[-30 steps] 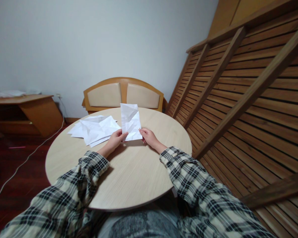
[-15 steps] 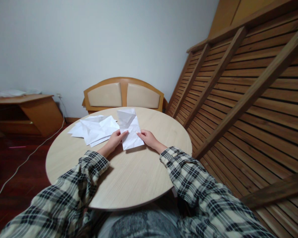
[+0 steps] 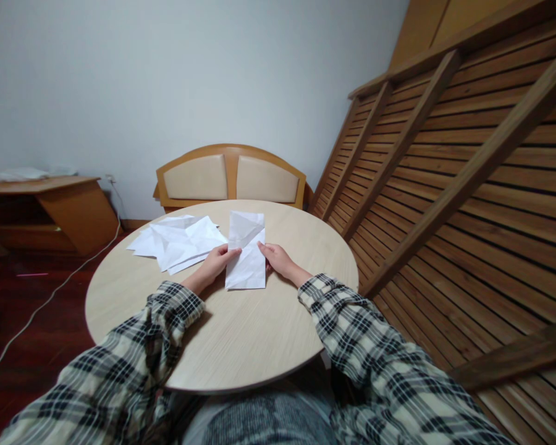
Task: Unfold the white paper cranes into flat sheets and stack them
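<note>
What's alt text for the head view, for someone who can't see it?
A person's left hand and right hand hold a creased white paper by its sides over a round wood-grain table; overlapping white sheets lie at the left.

Bare L hand (image 3: 217,259) on the L edge of a creased white rectangular paper sheet (image 3: 245,269), thumb on top; bare R hand (image 3: 278,259) grips the R edge opp. Sheet's upright-ish btwn them, over a round pale wood-grain table (image 3: 250,346); can't tell if it's touching. Just L, a loose pile of creased white papers (image 3: 178,241), corners jutting. Beyond: arched tan wooden headboard (image 3: 230,179) w/ 2 cream panels. R side, brown slatted wooden frame (image 3: 426,185); far L, brown wooden desk (image 3: 81,216), white cord (image 3: 58,290) on dark-red floor (image 3: 32,352).
</note>
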{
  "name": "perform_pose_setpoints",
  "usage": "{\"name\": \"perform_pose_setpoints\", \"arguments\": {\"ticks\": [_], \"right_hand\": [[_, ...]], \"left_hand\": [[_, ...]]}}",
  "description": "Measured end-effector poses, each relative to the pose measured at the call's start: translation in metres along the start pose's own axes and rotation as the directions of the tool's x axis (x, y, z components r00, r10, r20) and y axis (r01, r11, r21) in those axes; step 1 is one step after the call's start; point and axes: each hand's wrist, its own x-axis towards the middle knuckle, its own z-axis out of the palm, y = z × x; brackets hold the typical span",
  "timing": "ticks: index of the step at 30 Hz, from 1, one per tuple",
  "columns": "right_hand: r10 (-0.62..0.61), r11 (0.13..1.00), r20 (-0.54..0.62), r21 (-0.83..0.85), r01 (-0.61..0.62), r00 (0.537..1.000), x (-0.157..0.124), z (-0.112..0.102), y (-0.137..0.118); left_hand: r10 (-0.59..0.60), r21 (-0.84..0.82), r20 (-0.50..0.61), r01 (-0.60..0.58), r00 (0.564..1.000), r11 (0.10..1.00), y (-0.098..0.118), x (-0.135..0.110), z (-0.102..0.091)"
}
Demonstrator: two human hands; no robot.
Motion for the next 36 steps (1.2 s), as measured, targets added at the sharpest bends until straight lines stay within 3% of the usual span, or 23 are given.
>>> {"name": "perform_pose_setpoints", "arguments": {"ticks": [7, 15, 27, 36], "right_hand": [[-0.064, 0.997, -0.001, 0.039, 0.064, 0.998, 0.0028, -0.0003, 0.0037], [0.032, 0.999, 0.052, -0.002, -0.032, 0.998, -0.0003, 0.0014, -0.0007], [-0.066, 0.998, 0.060, -0.019, 0.067, 0.996, 0.0016, -0.0013, 0.0039], [-0.029, 1.000, 0.145, -0.003, 0.030, 0.989, -0.0006, 0.0002, 0.0039]], "left_hand": [[-0.009, 0.041, 0.043, 0.007, 0.999, 0.999, 0.0036, -0.0039, 0.0018], [0.012, 0.003, 0.039, -0.013, 0.999, 1.000, -0.0016, -0.0014, -0.0009], [-0.057, 0.035, 0.139, 0.053, 0.989, 0.998, 0.0024, -0.0048, 0.0027], [-0.021, 0.031, 0.068, 0.019, 0.997, 0.999, 0.0001, -0.0038, 0.0009]]}}
